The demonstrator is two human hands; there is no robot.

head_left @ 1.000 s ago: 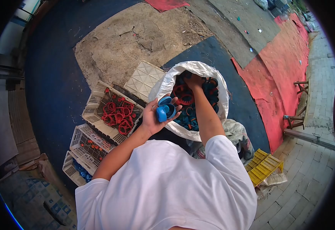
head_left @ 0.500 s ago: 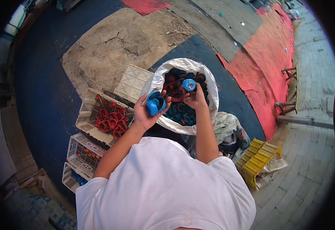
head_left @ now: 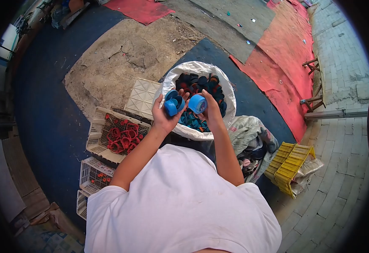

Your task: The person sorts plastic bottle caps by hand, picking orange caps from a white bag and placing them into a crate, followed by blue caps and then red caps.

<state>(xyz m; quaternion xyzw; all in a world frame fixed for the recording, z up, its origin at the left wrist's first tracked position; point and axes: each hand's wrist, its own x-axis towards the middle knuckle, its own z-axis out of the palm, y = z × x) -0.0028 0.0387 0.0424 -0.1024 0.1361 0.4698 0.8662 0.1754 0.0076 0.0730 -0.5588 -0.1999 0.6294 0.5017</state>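
Note:
My left hand (head_left: 164, 116) is raised palm up and holds a few blue plastic caps (head_left: 173, 104). Close beside it my right hand (head_left: 210, 110) grips one more blue cap (head_left: 197, 103), nearly touching those in the left hand. Both hands hover over the near rim of a white sack (head_left: 170, 84) filled with dark blue and red caps and rings (head_left: 201, 86).
To the left lie white plastic crates: one with red rings (head_left: 119, 137), one with small red pieces (head_left: 95, 175), and an upturned one (head_left: 142, 98). A pile of cloth bags (head_left: 252, 141) and a yellow crate (head_left: 292, 164) sit on the right. Wooden stools (head_left: 313, 82) stand by red mats.
My right hand lifted a blue cap out of the sack and brought it next to the caps in my left hand. The view shifted slightly.

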